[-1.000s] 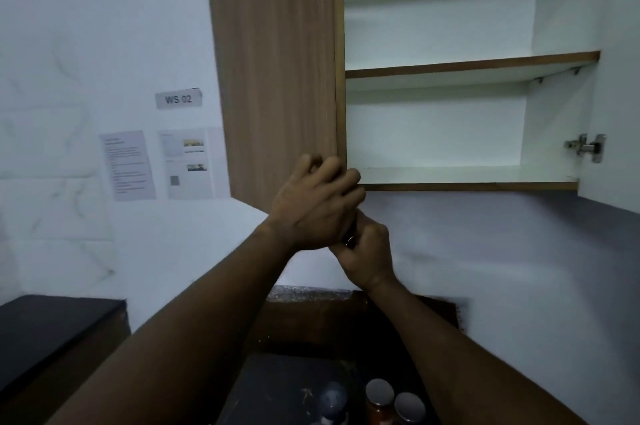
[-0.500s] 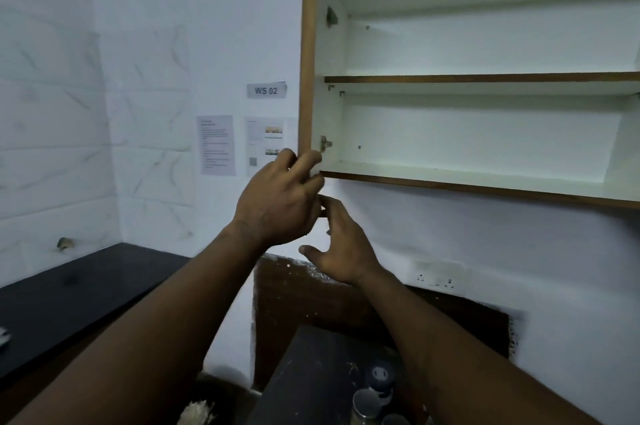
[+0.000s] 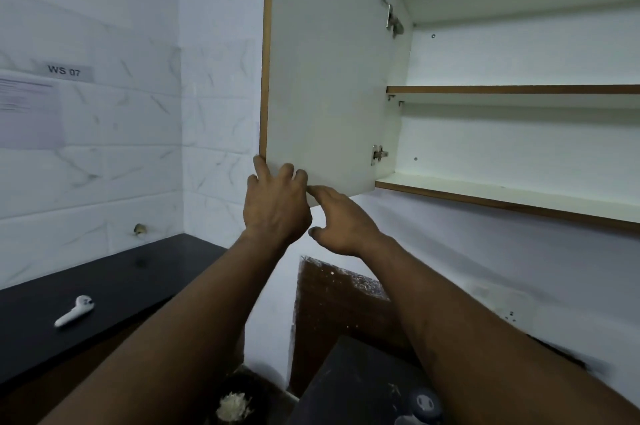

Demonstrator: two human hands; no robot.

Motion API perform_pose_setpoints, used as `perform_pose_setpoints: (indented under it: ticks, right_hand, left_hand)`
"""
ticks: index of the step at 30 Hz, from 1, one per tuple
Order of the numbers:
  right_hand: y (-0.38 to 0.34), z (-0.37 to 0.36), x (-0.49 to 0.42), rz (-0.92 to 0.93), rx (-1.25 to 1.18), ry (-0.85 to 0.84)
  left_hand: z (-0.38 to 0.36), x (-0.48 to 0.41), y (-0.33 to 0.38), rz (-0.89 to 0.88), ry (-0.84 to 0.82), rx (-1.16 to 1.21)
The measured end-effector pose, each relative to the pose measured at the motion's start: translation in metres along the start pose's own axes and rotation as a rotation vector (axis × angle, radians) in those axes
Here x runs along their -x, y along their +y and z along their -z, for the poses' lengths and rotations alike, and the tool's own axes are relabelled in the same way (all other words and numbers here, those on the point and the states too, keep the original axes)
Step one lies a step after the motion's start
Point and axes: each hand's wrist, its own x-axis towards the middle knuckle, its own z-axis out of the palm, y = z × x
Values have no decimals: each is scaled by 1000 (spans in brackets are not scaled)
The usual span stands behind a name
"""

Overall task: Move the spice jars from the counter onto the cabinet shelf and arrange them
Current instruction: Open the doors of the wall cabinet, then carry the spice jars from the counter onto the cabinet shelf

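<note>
Both arms reach up toward an open wall cabinet. The left hand (image 3: 277, 206) is raised at the lower corner of the cabinet door (image 3: 329, 71); its fingers (image 3: 260, 166) curl over the door's bottom edge, with the fingertips touching the pale inner face and the wooden edge strip. Whether the thumb presses the far side cannot be told. The right hand (image 3: 343, 223) sits just beside the left, slightly below it, with fingers loosely spread and holding nothing; its index finger (image 3: 317, 189) points toward the door's bottom edge, right next to the left hand's knuckles.

The door stands swung outward, carried by 2 hinges (image 3: 378, 154) to the right of the fingers. Further right of both hands lies the cabinet interior, with the lower shelf (image 3: 502, 197) roughly level with the fingertips and the upper shelf (image 3: 512, 89) well above them.

Of the spice jars, 1 blurred lid (image 3: 424, 404) shows far below the hands, near the right forearm, on the dark counter (image 3: 346, 386).

Left of and below the fingers, a black side counter (image 3: 114, 289) bears a white earbud (image 3: 74, 311). On the tiled wall (image 3: 121, 164) further left hang a "WS 07" label (image 3: 64, 71) and a printed sheet (image 3: 29, 112).
</note>
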Motion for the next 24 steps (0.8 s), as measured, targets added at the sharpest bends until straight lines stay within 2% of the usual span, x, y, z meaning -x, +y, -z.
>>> perform_pose_setpoints:
  ticks: [5, 11, 17, 24]
  right_hand:
    - [6, 1, 12, -10, 55, -1]
    - [48, 13, 53, -181, 150, -25]
    - [110, 50, 125, -434, 242, -14]
    - [173, 116, 221, -676, 358, -19]
  left_hand:
    - [0, 5, 16, -43, 87, -100]
    - [-5, 7, 64, -204, 136, -43]
    - [-25, 8, 149, -290, -193, 236]
    - [-43, 27, 248, -470, -394, 458]
